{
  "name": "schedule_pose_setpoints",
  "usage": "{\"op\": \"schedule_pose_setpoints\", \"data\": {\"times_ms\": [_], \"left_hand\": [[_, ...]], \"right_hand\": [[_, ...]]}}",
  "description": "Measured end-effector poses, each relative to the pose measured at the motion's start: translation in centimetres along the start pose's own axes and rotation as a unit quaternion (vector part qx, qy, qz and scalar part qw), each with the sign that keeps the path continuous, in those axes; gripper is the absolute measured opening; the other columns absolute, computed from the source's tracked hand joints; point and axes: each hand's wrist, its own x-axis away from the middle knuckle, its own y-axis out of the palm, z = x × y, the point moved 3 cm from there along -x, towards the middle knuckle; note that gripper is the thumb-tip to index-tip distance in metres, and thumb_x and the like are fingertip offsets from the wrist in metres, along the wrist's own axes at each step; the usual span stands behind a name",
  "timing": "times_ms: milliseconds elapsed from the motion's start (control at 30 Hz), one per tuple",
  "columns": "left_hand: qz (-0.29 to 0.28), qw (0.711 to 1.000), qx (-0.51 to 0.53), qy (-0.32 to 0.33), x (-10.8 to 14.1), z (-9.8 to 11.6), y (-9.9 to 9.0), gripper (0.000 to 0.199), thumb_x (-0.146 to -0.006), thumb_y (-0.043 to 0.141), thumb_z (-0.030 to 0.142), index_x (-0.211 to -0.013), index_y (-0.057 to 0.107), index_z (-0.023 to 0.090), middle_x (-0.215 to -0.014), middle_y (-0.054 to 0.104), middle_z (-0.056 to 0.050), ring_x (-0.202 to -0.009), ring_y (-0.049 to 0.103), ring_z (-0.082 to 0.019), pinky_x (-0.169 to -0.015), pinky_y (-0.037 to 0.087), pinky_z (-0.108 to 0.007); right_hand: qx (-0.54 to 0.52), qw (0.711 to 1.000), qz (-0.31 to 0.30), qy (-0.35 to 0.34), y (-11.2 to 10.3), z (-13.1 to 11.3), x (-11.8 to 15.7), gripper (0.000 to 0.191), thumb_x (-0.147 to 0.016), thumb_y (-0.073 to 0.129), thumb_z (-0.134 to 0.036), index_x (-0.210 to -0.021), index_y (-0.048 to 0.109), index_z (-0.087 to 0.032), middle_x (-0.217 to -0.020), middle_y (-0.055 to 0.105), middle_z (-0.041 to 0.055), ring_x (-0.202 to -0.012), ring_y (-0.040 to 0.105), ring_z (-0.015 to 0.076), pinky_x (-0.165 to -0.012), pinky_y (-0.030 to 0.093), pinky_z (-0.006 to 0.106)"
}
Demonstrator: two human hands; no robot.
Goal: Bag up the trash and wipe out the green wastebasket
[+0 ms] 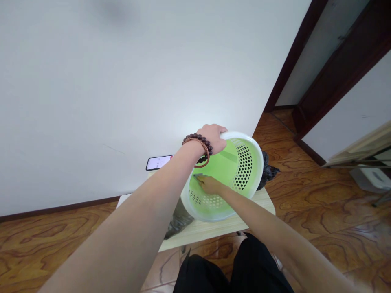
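Note:
A round green plastic basket (224, 162) with a white rim and perforated sides stands tilted on a small pale wooden table (204, 232), its mouth facing me. My left hand (214, 137), a dark bead bracelet at its wrist, is closed over the upper left of the rim. Inside the basket, my right hand (210, 185) presses against the left inner wall. Its fingers are bunched on a small greyish cloth (200, 175), mostly hidden beneath them.
A phone (159, 162) with a lit screen lies by the wall, left of the basket. Dark plastic bags (180, 219) (269, 171) sit on both sides of it. The white wall (122, 81) rises directly behind. A white container (371, 178) is at the far right.

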Motion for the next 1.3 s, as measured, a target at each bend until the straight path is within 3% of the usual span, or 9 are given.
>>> {"op": "schedule_pose_setpoints", "data": {"times_ms": [167, 400, 500, 633, 733, 900, 1033, 1133, 1300], "left_hand": [[0.004, 1.0, -0.001, -0.004, 0.0, -0.1, 0.0, 0.044, -0.059, 0.048, 0.021, -0.099, 0.063, 0.029, -0.075, 0.062, -0.003, -0.066, 0.054, -0.017, -0.057, 0.038, -0.026], [0.001, 1.0, 0.005, -0.014, 0.2, -0.2, -0.1, 0.046, -0.058, 0.048, 0.019, -0.1, 0.063, 0.028, -0.073, 0.063, -0.004, -0.065, 0.055, -0.017, -0.056, 0.037, -0.027], [0.002, 1.0, 0.007, -0.013, 0.2, -0.1, -0.2, 0.046, -0.058, 0.049, 0.019, -0.1, 0.063, 0.028, -0.075, 0.063, -0.004, -0.067, 0.055, -0.017, -0.057, 0.038, -0.027], [0.003, 1.0, 0.012, -0.013, 0.1, -0.1, -0.2, 0.045, -0.057, 0.049, 0.019, -0.099, 0.064, 0.028, -0.075, 0.063, -0.004, -0.067, 0.055, -0.017, -0.058, 0.038, -0.027], [0.009, 1.0, 0.015, -0.017, 0.2, -0.1, -0.2, 0.044, -0.057, 0.049, 0.019, -0.097, 0.064, 0.028, -0.072, 0.063, -0.003, -0.064, 0.054, -0.017, -0.056, 0.037, -0.027], [0.01, 1.0, 0.007, -0.017, 0.2, 0.0, -0.3, 0.042, -0.057, 0.049, 0.019, -0.094, 0.066, 0.026, -0.07, 0.062, -0.004, -0.064, 0.054, -0.017, -0.056, 0.037, -0.027], [0.009, 1.0, 0.005, -0.025, 0.0, 0.0, -0.2, 0.041, -0.057, 0.049, 0.019, -0.094, 0.066, 0.026, -0.073, 0.063, -0.004, -0.067, 0.055, -0.018, -0.057, 0.037, -0.027], [0.01, 1.0, 0.005, -0.022, -0.1, 0.1, -0.2, 0.04, -0.058, 0.049, 0.02, -0.093, 0.066, 0.027, -0.074, 0.063, -0.004, -0.068, 0.056, -0.018, -0.058, 0.038, -0.027], [0.006, 1.0, -0.005, -0.028, 0.1, 0.2, -0.2, 0.041, -0.057, 0.048, 0.021, -0.094, 0.065, 0.027, -0.073, 0.063, -0.004, -0.067, 0.055, -0.018, -0.058, 0.038, -0.027]], "right_hand": [[0.077, 0.993, 0.048, 0.073, -1.0, 4.1, 0.2, 0.047, -0.078, 0.035, -0.007, -0.124, 0.041, 0.004, -0.132, 0.034, 0.0238, -0.127, 0.024, 0.0262, -0.105, 0.012, 0.041], [0.051, 0.998, 0.035, 0.014, 1.6, -1.4, -2.1, 0.042, -0.087, 0.026, -0.018, -0.125, 0.044, -0.014, -0.124, 0.05, 0.0068, -0.107, 0.049, 0.0151, -0.093, 0.034, 0.026], [0.06, 0.998, 0.009, -0.022, 0.5, 0.7, -0.6, 0.039, -0.086, 0.031, -0.017, -0.121, 0.049, -0.016, -0.121, 0.053, 0.0064, -0.106, 0.05, 0.0157, -0.092, 0.035, 0.026], [0.129, 0.989, 0.046, 0.064, -1.4, 4.8, 0.9, 0.041, -0.081, 0.032, -0.006, -0.116, 0.052, -0.005, -0.123, 0.048, 0.0182, -0.118, 0.039, 0.0222, -0.1, 0.024, 0.035], [0.121, 0.987, 0.059, 0.089, -0.5, 3.1, 0.1, 0.039, -0.081, 0.032, -0.006, -0.112, 0.054, -0.001, -0.119, 0.05, 0.0222, -0.114, 0.043, 0.0234, -0.098, 0.027, 0.036], [0.038, 0.997, 0.056, 0.029, 1.9, -2.1, -1.4, 0.039, -0.088, 0.027, -0.019, -0.12, 0.049, -0.019, -0.116, 0.056, 0.0036, -0.1, 0.054, 0.0134, -0.086, 0.039, 0.023], [0.056, 0.998, 0.023, 0.031, 0.6, 0.9, 0.9, 0.038, -0.084, 0.033, -0.015, -0.117, 0.052, -0.018, -0.115, 0.057, 0.0061, -0.103, 0.052, 0.017, -0.09, 0.036, 0.029], [0.107, 0.986, 0.077, 0.104, -0.9, 3.7, 2.3, 0.042, -0.081, 0.03, -0.006, -0.118, 0.05, -0.004, -0.126, 0.045, 0.0186, -0.12, 0.035, 0.0221, -0.101, 0.022, 0.036], [0.055, 0.989, 0.069, 0.122, 1.1, -0.1, 0.5, 0.04, -0.08, 0.036, -0.011, -0.116, 0.053, -0.009, -0.119, 0.053, 0.0128, -0.112, 0.045, 0.0196, -0.096, 0.031, 0.03]]}}
